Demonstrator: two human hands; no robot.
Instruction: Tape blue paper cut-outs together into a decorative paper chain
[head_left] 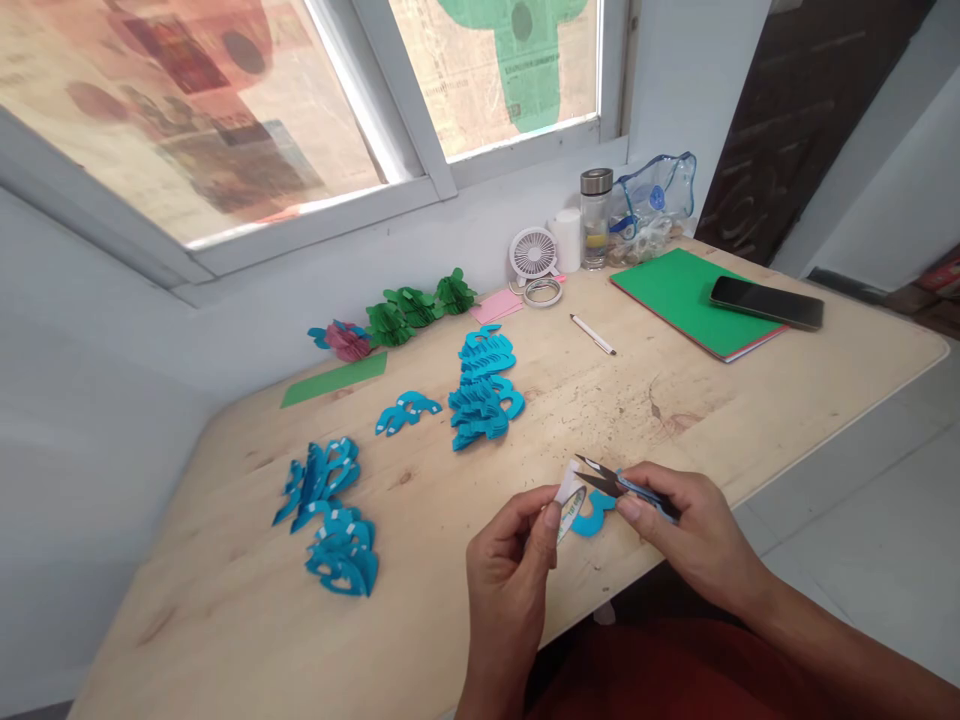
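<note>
Between thumb and fingers, my left hand (517, 545) pinches a roll of tape (571, 514) with a printed core. A short whitish tape end (568, 481) sticks up from it. My right hand (679, 515) grips thread snips (611, 483) with dark blades, parted and pointing left at the tape end. Beneath them on the table lies a blue paper cutout (591, 517), partly hidden by the roll and my right hand. Farther off are stacks of blue scalloped paper cutouts (484, 385); the blue pieces at the left (330, 515) carry small white patches.
Along the wall stand green paper flowers (411, 307), a pink paper flower (349, 341), a small fan (534, 255) and a glass bottle (596, 220). A tape ring (542, 292), a pen (593, 334), green card (690, 300) and a phone (765, 303) lie on the wooden table (225, 600).
</note>
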